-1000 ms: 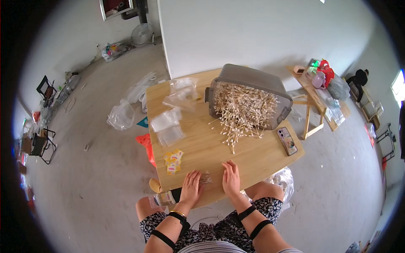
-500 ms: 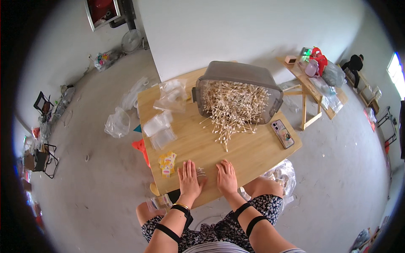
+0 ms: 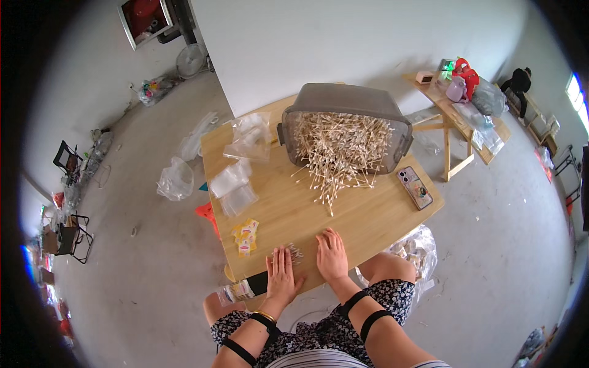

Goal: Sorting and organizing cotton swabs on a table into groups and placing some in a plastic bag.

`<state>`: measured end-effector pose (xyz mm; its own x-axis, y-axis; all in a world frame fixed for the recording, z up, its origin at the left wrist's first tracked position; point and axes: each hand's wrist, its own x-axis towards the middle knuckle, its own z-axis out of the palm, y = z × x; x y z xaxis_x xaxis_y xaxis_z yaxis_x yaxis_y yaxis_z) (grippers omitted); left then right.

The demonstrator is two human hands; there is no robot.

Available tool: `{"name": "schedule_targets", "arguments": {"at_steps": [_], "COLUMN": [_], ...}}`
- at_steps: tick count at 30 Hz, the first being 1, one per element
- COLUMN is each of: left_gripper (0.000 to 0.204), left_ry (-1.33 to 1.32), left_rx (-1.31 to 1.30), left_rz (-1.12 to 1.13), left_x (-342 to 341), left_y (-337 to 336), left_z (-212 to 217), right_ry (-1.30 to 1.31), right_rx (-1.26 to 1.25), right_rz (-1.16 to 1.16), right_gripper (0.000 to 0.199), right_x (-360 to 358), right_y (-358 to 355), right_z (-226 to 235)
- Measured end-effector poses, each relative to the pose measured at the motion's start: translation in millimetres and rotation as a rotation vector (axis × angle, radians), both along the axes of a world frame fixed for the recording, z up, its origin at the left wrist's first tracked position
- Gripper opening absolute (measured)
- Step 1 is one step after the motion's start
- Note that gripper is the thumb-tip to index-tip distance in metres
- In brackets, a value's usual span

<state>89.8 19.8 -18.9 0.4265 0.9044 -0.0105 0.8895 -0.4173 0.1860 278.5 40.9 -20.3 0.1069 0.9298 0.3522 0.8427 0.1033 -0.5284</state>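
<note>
My left hand lies flat, fingers apart, on the near edge of the wooden table. My right hand rests palm down just beside it. Between the two hands lies a small clear bag with a few cotton swabs inside, touched by my left fingers. A grey tub tipped on its side spills a heap of cotton swabs toward me. Small yellow packets lie left of my left hand.
Clear plastic bags are stacked on the table's left part, and a phone lies at its right edge. A bag of goods sits on the floor by my right knee. A second table with clutter stands at the far right.
My head has moved, so the table sits more central. Both hands have drawn closer together at the near edge, flat around the small bag.
</note>
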Motion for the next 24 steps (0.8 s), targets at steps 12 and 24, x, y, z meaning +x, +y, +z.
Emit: {"name": "schedule_targets", "arguments": {"at_steps": [12,24], "left_gripper": [0.106,0.094], "left_ry": [0.049,0.098], "left_rx": [-0.026,0.080], "left_rz": [0.078,-0.081], "left_x": [7,-10], "left_y": [19,-6], "left_z": [3,0], "right_ry": [0.021,0.025], "right_rx": [0.003,0.040], "right_rz": [0.006,-0.016], "right_gripper": [0.033,0.030], "right_x": [-6,-2], "right_y": [-3,-1], "right_z": [8,3]}}
